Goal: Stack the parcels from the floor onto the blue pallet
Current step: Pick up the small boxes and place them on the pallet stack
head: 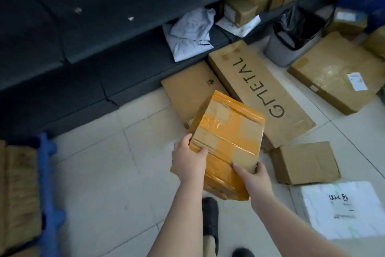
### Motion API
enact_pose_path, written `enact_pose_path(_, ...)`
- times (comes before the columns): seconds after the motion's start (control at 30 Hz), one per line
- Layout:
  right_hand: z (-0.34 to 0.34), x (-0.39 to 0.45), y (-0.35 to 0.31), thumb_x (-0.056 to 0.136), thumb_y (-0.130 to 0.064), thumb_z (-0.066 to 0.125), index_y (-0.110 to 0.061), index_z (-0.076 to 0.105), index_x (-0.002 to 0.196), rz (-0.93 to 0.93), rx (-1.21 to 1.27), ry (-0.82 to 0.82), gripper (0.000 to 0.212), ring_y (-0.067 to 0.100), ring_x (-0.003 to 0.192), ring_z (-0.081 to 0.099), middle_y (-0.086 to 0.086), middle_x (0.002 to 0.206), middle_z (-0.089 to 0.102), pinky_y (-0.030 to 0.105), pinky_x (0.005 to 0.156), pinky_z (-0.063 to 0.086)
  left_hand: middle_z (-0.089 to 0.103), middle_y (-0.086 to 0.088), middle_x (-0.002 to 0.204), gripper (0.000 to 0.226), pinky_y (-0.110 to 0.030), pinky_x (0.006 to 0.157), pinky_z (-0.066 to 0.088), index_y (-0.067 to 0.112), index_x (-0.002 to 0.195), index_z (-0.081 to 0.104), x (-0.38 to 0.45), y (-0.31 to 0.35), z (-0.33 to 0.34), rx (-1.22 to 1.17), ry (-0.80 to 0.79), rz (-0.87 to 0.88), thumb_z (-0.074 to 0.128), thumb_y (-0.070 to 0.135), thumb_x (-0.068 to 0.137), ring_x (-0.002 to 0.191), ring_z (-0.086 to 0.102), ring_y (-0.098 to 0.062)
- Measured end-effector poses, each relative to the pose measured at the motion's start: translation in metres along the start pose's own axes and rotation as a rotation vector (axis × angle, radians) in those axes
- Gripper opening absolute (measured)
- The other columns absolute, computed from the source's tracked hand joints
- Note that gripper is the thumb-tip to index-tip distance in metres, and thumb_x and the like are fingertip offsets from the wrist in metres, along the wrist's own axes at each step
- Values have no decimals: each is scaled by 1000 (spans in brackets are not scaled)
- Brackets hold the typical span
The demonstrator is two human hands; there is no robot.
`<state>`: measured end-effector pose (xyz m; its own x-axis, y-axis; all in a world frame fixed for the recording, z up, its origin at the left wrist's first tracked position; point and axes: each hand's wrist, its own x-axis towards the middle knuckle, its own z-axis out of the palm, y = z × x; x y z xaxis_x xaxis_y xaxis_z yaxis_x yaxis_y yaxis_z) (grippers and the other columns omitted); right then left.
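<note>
A cardboard parcel [226, 142] wrapped in orange tape is held off the tiled floor [108, 173] at the scene's centre, tilted. The left hand [190, 162] clasps its near left edge, thumb on top; the right hand [257, 177] grips the near right corner, fingers pressed to the top face. Just beyond it lie a long box marked GMETAL [260, 90] and a flat brown box [191, 90]. A dented carton [306, 165] sits to the right, a white mailer [341, 211] nearer. At the near left, the blue pallet [49, 190] carries brown parcels [18, 190].
</note>
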<state>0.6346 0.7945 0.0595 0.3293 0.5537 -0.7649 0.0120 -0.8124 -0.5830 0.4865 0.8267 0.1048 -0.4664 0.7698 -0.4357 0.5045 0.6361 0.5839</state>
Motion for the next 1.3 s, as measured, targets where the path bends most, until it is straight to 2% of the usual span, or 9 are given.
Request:
enact_pose_path(0.2, 5, -166, -71, 72, -41, 76, -22, 39, 137, -381, -255, -275, 77, 25, 110, 52, 4, 130, 52, 36, 86, 44, 56, -2, 127, 56, -34, 92, 49, 17, 131, 50, -126, -14, -167, -246, 265, -94, 69, 34, 82, 115, 55, -21)
enact_pose_path(0.33, 34, -275, -84, 73, -39, 77, -19, 43, 134, -576, -409, -503, 73, 25, 110, 55, 1, 123, 57, 37, 92, 47, 59, 10, 106, 50, -25, 79, 40, 17, 123, 53, -211, -54, -258, -344, 479, -172, 72, 32, 79, 99, 54, -12)
enact_pose_path(0.4, 54, -328, -79, 73, -39, 76, -18, 43, 134, -646, -489, -612, 73, 27, 114, 54, 2, 123, 57, 40, 96, 47, 57, 10, 104, 52, -26, 82, 41, 17, 124, 53, -252, -82, -296, -380, 579, -223, 73, 33, 79, 103, 55, -14)
enact_pose_path(0.5, 90, -399, -58, 73, -36, 77, -16, 45, 132, -736, -590, -764, 71, 27, 114, 55, 6, 126, 58, 43, 96, 47, 57, 2, 124, 60, -36, 95, 47, 16, 131, 50, -303, -132, -340, -456, 688, -321, 72, 36, 78, 116, 54, -19)
enact_pose_path(0.7, 171, -517, 28, 70, -32, 81, -15, 49, 129, -820, -776, -1035, 69, 28, 111, 58, 7, 124, 61, 42, 93, 49, 55, 7, 101, 39, -19, 72, 41, 20, 114, 53, -389, -254, -401, -655, 883, -466, 72, 27, 81, 90, 51, -9)
enact_pose_path(0.8, 213, -563, 78, 67, -32, 83, -17, 47, 131, -834, -855, -1140, 75, 26, 113, 56, 5, 126, 60, 43, 96, 47, 60, 7, 105, 41, -28, 76, 46, 23, 112, 53, -422, -318, -423, -676, 941, -552, 73, 31, 77, 91, 54, -12)
enact_pose_path(0.93, 260, -602, 133, 63, -32, 85, -18, 43, 134, -851, -957, -1201, 85, 25, 118, 51, 4, 129, 55, 40, 96, 45, 58, -2, 123, 63, -37, 89, 51, 19, 130, 48, -445, -387, -444, -707, 977, -682, 74, 37, 76, 110, 57, -22)
enact_pose_path(1.17, 336, -633, 177, 61, -32, 85, -21, 41, 135, -888, -1115, -1207, 87, 24, 117, 51, 3, 128, 55, 36, 91, 43, 60, -4, 119, 60, -29, 79, 49, 13, 126, 50, -435, -461, -469, -822, 966, -751, 76, 32, 75, 107, 59, -21)
enact_pose_path(1.3, 399, -637, 195, 62, -30, 84, -24, 36, 139, -904, -1195, -1236, 90, 24, 121, 48, 0, 131, 52, 36, 95, 41, 60, -8, 114, 50, -36, 89, 51, 13, 120, 51, -402, -501, -489, -846, 947, -777, 74, 19, 76, 105, 60, -24)
